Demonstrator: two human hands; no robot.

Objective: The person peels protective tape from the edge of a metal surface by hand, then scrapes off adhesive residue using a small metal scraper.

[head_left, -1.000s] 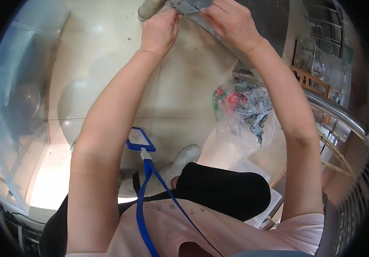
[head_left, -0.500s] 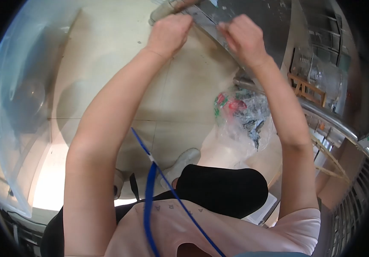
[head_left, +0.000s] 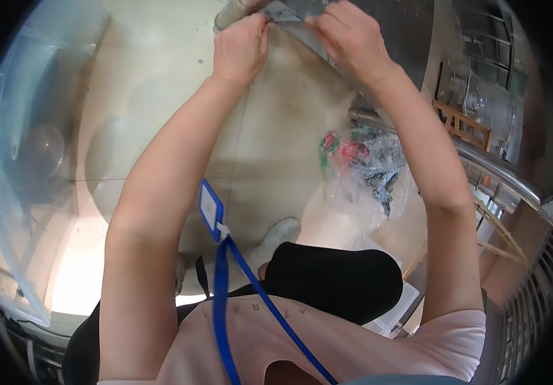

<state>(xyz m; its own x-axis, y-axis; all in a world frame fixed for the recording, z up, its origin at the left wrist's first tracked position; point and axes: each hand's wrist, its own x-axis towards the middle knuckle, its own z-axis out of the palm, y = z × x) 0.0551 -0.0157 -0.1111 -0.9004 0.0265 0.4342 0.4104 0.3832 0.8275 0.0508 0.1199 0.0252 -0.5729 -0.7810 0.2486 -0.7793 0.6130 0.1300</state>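
Observation:
At the top of the view my left hand is closed, its thumb and fingers pinched together. Level with it, a short gap to the right, my right hand is also closed in a pinch near the edge of a dark metal surface. A thin, pale, see-through piece shows between the two sets of fingertips. Its kind is unclear, and the fingertips hide whatever they pinch. Past my left hand, someone's shoe or a similar pale rounded thing is partly cut off.
A clear plastic bag with red and silvery scraps lies on the tiled floor. Right of my forearm are a metal rail and a wooden frame. A translucent bin stands at left. A blue-edged badge hangs from my neck.
Both hands have shifted slightly left and upward in the view, staying pinched. The badge has swung round so that its flat side shows.

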